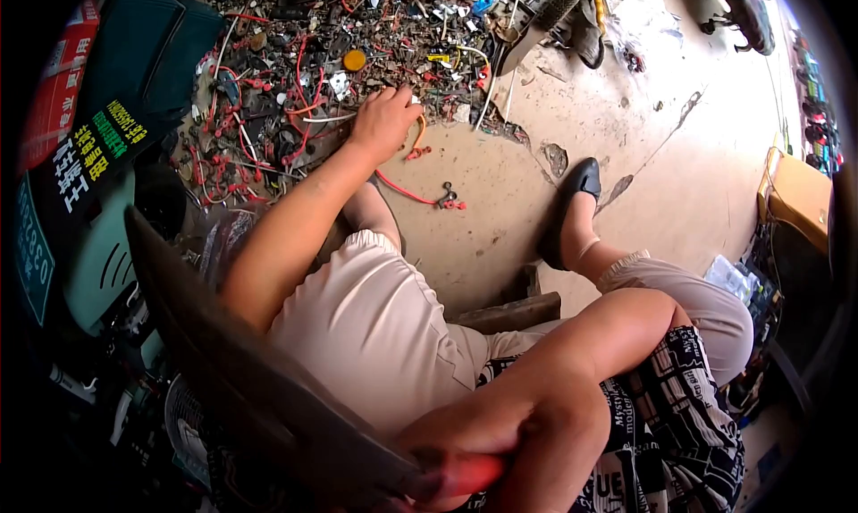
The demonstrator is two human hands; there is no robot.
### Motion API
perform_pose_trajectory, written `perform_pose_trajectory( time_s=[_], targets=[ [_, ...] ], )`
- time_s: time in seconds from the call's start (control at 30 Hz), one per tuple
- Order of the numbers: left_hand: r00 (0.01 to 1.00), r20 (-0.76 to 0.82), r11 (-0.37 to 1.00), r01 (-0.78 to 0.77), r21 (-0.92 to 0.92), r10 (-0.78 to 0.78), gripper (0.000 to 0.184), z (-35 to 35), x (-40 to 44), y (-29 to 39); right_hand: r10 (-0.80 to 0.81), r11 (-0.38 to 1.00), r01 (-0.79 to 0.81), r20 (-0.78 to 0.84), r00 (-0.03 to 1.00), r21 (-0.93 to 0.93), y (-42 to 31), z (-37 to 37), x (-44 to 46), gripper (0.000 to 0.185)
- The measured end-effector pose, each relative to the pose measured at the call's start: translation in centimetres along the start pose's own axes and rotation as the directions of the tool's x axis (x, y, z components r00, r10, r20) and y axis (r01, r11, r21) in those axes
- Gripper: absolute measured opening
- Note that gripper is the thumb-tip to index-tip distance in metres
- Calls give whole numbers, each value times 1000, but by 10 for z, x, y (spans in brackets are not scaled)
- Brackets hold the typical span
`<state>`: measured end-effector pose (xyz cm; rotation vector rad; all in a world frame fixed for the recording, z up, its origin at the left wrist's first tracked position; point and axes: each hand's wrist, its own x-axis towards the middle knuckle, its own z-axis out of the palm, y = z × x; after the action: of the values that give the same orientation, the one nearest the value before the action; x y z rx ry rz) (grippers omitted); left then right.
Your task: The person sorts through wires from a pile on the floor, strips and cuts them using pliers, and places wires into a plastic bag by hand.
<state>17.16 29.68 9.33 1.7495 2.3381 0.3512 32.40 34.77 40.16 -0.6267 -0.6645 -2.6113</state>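
Note:
My left hand (386, 121) reaches to the near edge of a pile of small mixed scrap (295, 57). Its fingers are curled down, and the fingertips and anything in them are hidden. Beside it, an orange wire with a red end (418, 147) comes out by the fingers. A red wire with a dark and red end fitting (447, 197) lies on the floor below. At the bottom, my right hand (447, 464), blurred and partly hidden, is closed round the red handle of a large, dark, pointed tool (268, 392). This tool crosses the lower left close to the camera; its exact kind is unclear.
A round yellow-orange piece (355, 60) lies in the scrap. Brushes (556, 8) and a yellow-handled tool (600, 8) are farther back. My shoed foot (572, 209) rests on the cracked floor. A printed sign (98, 155) stands left; a tan box (795, 200) is at right.

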Motion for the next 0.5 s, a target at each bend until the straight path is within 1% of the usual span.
perform_pose_trajectory(
  time_s=[0.03,0.07,0.17,0.23,0.37,0.43,0.5],
  targets=[
    [1000,-6,1000,-3,26,3,17,-2,0,-1,17,1000,-17,0,1000,-14,-1,-1,1,6],
    [998,53,999,27,19,-28,16,-3,0,0,27,999,-27,3,1000,-24,-1,1,2,6],
    [995,86,996,35,79,-42,14,-2,-3,1,61,996,-62,-18,998,-65,-5,2,1,7],
    [996,76,993,32,112,-40,12,3,-5,-1,86,991,-89,-34,996,-95,-7,4,2,8],
    [996,51,994,61,91,-66,10,8,-9,-1,126,981,-136,-81,989,-137,-11,3,4,10],
    [1000,11,994,0,107,-1,10,8,-11,-2,138,975,-154,-106,985,-163,-15,3,6,11],
    [1000,4,992,20,129,-20,10,8,-12,-1,143,970,-167,-138,980,-179,-18,3,4,12]
  ],
)
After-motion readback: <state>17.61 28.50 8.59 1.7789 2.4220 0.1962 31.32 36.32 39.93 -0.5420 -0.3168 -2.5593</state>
